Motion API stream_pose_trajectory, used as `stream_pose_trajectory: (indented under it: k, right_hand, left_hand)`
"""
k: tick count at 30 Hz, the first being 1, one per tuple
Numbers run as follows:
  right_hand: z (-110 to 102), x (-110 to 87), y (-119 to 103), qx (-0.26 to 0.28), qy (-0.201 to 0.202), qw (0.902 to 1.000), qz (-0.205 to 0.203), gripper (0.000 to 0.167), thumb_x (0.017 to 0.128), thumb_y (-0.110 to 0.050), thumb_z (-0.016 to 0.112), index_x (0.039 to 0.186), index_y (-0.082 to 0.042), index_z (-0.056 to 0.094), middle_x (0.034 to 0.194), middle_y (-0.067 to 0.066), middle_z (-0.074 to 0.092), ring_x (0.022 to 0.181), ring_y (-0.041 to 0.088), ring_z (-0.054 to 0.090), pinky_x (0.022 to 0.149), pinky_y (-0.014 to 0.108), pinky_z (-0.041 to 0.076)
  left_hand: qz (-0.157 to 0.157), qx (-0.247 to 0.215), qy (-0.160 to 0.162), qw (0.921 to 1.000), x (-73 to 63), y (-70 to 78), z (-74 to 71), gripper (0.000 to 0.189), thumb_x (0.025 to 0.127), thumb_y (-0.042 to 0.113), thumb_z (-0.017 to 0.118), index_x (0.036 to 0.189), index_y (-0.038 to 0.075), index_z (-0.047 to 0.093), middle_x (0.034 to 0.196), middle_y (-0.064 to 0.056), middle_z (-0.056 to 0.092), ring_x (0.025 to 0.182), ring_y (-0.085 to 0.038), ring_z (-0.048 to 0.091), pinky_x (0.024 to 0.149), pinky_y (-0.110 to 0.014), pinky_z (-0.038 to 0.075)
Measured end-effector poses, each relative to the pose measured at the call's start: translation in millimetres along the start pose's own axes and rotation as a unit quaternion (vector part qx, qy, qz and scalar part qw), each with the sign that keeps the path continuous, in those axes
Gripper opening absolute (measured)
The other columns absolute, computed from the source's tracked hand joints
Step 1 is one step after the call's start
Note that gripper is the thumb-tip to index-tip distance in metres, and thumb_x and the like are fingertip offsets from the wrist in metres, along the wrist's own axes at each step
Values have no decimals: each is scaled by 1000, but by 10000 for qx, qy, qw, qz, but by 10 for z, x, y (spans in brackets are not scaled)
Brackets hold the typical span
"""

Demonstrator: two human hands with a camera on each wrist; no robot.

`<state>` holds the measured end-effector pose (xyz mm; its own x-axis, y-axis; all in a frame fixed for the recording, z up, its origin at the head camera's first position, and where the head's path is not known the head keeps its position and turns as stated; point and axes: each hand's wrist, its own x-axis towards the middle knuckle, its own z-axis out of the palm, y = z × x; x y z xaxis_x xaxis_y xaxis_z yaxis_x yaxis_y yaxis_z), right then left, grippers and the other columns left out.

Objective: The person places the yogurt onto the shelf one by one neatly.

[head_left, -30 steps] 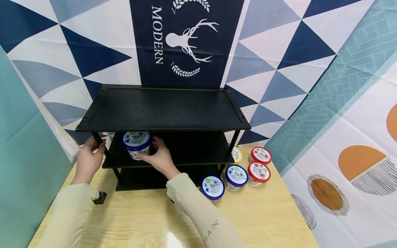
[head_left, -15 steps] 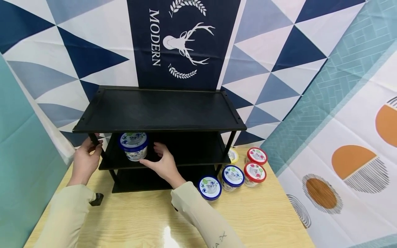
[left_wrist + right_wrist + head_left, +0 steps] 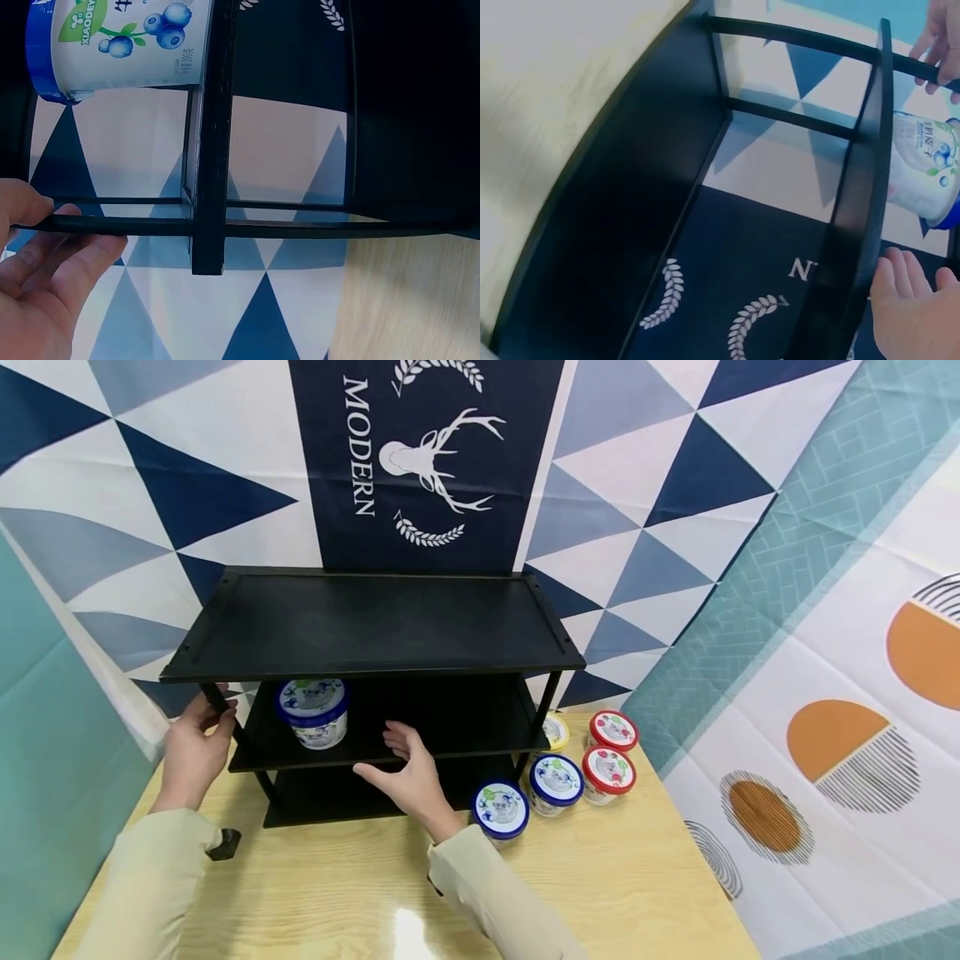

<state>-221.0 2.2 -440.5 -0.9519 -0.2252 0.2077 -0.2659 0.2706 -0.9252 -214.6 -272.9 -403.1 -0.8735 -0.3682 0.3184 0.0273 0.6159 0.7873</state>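
Observation:
A tub with a blue lid and blueberry print [image 3: 312, 714] stands at the left end of the middle shelf of a black rack [image 3: 375, 622]. In the left wrist view, its printed side [image 3: 131, 45] shows close up. My left hand [image 3: 197, 747] grips the rack's front left post, thumb on one side and fingers on the other. My right hand [image 3: 411, 777] is in front of the middle shelf, apart from the tub, with fingers spread and nothing in them. In the right wrist view the right hand [image 3: 919, 311] shows beside the shelf edge.
On the wooden table [image 3: 322, 893], right of the rack, stand two blue-lidded tubs [image 3: 501, 810] [image 3: 556, 779], two red-lidded tubs [image 3: 609, 770] [image 3: 613, 729] and a yellow-lidded tub [image 3: 555, 731] partly behind the rack's post. Patterned cloth hangs behind and at both sides.
My right hand has let go of the blue-lidded tub and drawn back to the right and toward me. The tub stays on the middle shelf. My left hand keeps its grip on the post.

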Motion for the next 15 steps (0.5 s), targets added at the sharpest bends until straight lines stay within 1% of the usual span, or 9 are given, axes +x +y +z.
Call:
stream_pose_trajectory:
  k: [2, 7, 10, 15]
  right_hand:
    - [-23, -50, 20, 28, 41, 10000, -42, 71, 77, -34, 77, 136, -19, 42, 132, 5, 53, 120, 17, 51, 104, 34, 39]
    - [-85, -153, 47, 21, 153, 9996, -218, 67, 79, -34, 75, 135, -19, 43, 130, 7, 55, 118, 17, 52, 103, 34, 40]
    - [-128, -208, 54, 3, 156, 9996, -245, 66, 79, -35, 74, 135, -21, 43, 130, 5, 55, 118, 15, 53, 103, 33, 40]
    - [-202, -284, 78, 123, 262, 9993, -224, 64, 79, -32, 75, 134, -18, 45, 130, 4, 55, 118, 16, 52, 103, 34, 40]
  left_hand:
    - [-6, -14, 22, 10000, -8, -12, -4, 37, 96, 17, 46, 131, 9, 52, 119, -22, 61, 81, 24, 36, 72, -5, 35]
    - [-19, 13, 13, 10000, -16, -39, -12, 37, 96, 17, 47, 132, 9, 52, 120, -22, 61, 81, 25, 38, 71, -5, 35]
    - [-38, 22, 13, 10000, -8, -43, -9, 38, 96, 17, 47, 132, 10, 52, 121, -22, 61, 81, 25, 36, 70, -4, 35]
    - [-66, 72, 30, 9999, 8, -15, 4, 38, 96, 19, 47, 132, 11, 52, 118, -20, 62, 79, 26, 35, 74, -6, 35]
